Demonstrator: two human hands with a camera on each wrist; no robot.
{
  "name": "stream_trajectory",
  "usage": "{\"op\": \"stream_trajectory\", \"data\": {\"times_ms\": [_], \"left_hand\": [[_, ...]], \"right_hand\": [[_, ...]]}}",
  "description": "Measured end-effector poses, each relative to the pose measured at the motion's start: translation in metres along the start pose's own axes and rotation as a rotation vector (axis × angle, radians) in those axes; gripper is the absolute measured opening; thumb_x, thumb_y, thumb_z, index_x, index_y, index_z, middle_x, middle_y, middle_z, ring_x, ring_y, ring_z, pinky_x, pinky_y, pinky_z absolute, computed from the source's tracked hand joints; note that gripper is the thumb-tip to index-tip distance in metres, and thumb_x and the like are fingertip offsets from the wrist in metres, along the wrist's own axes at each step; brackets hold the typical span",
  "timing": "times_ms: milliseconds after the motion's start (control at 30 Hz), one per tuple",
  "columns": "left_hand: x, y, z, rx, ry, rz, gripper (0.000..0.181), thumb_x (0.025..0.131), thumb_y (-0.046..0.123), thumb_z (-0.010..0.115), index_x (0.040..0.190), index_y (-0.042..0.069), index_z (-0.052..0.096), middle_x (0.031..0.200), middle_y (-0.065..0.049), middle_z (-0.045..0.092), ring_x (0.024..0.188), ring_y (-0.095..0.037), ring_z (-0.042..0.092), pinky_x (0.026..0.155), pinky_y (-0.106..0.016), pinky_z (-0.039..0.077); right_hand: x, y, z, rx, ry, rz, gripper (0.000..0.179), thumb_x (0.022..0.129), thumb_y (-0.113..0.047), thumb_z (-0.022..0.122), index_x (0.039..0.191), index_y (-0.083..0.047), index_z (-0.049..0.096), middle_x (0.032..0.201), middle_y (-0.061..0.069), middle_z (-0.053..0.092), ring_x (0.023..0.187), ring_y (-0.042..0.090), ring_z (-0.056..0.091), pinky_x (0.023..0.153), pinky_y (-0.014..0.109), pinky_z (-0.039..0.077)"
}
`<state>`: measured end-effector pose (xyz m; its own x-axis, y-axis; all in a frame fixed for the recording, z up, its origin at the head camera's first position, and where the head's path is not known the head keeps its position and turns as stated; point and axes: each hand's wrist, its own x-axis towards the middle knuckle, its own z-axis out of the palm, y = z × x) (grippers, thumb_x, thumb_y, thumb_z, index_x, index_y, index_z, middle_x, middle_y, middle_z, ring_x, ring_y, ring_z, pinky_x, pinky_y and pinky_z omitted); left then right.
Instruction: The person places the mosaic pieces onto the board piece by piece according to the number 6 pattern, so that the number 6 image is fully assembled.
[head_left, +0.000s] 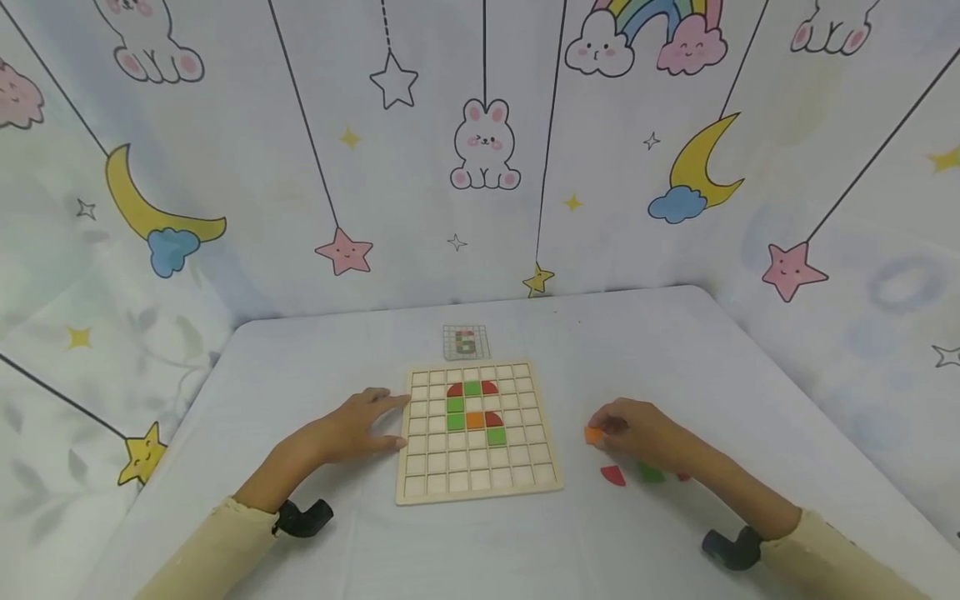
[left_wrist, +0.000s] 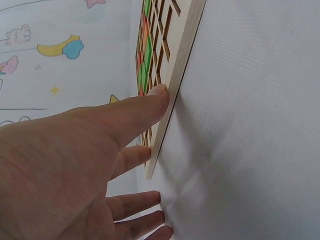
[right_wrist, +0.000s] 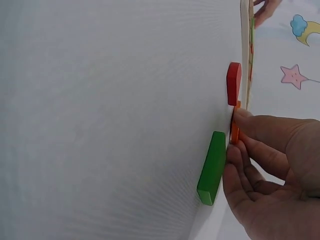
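Observation:
A wooden grid board (head_left: 435,483) lies on the table, with several green, red and orange tiles set in its squares. My left hand (head_left: 358,432) touches the board's left edge; in the left wrist view the thumb (left_wrist: 145,107) rests on its rim and the fingers stay fairly straight. To the right of the board, my right hand (head_left: 637,432) pinches an orange square tile (head_left: 594,435) between thumb and fingers, close to the tabletop. Near it lie a red quarter-round tile (head_left: 613,476) and a green tile (head_left: 651,473). Another red piece (head_left: 683,477) is mostly hidden by the forearm.
Behind the board lies a small pattern card (head_left: 466,342) with a gridded coloured figure. White cloth covers the table (head_left: 330,567), and a printed curtain (head_left: 420,192) rises at its back edge. Black wrist mounts (head_left: 303,518) hang by both sleeves.

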<state>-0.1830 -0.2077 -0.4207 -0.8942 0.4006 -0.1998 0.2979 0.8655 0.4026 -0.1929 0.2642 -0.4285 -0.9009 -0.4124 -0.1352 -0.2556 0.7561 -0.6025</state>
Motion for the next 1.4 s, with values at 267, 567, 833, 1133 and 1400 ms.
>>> {"op": "stream_trajectory", "data": {"times_ms": [267,567,833,1133,1400], "left_hand": [[0.001,0.0,0.0,0.006,0.001,-0.009,0.076,0.098,0.049,0.073,0.161,0.016,0.045,0.162,-0.028,0.038,0.149,-0.05,0.039,0.114,-0.068,0.041],[-0.001,0.002,0.0,-0.014,0.0,-0.001,0.076,0.098,0.048,0.074,0.161,0.015,0.046,0.161,-0.029,0.037,0.148,-0.051,0.039,0.114,-0.068,0.04],[0.0,0.0,0.0,0.003,-0.002,-0.017,0.076,0.099,0.05,0.072,0.161,0.016,0.045,0.163,-0.027,0.037,0.15,-0.049,0.037,0.115,-0.068,0.039],[0.002,-0.003,0.002,-0.009,-0.015,-0.022,0.077,0.099,0.05,0.072,0.162,0.018,0.044,0.164,-0.028,0.035,0.15,-0.05,0.036,0.116,-0.068,0.039],[0.002,-0.003,0.001,-0.012,-0.005,-0.008,0.076,0.099,0.049,0.073,0.161,0.017,0.045,0.163,-0.028,0.036,0.149,-0.05,0.037,0.115,-0.068,0.039]], "right_hand": [[0.004,-0.005,0.0,-0.046,0.043,-0.037,0.023,0.097,-0.016,0.076,0.12,-0.014,0.075,0.112,-0.005,0.071,0.107,0.017,0.066,0.097,0.042,0.059],[0.027,-0.036,0.009,-0.047,0.063,-0.083,0.022,0.097,-0.012,0.073,0.119,-0.015,0.075,0.113,-0.004,0.07,0.111,0.02,0.066,0.1,0.045,0.058],[0.056,-0.084,0.036,-0.041,0.077,-0.125,0.022,0.096,-0.014,0.078,0.117,-0.017,0.077,0.11,-0.005,0.069,0.107,0.016,0.064,0.098,0.039,0.058],[0.074,-0.125,0.072,-0.011,0.012,-0.261,0.019,0.095,-0.011,0.079,0.113,-0.008,0.077,0.104,-0.003,0.067,0.095,0.014,0.059,0.085,0.031,0.054],[0.08,-0.144,0.088,-0.055,-0.054,-0.26,0.018,0.095,-0.016,0.081,0.111,-0.01,0.077,0.103,-0.006,0.066,0.099,0.01,0.058,0.089,0.028,0.055]]}}
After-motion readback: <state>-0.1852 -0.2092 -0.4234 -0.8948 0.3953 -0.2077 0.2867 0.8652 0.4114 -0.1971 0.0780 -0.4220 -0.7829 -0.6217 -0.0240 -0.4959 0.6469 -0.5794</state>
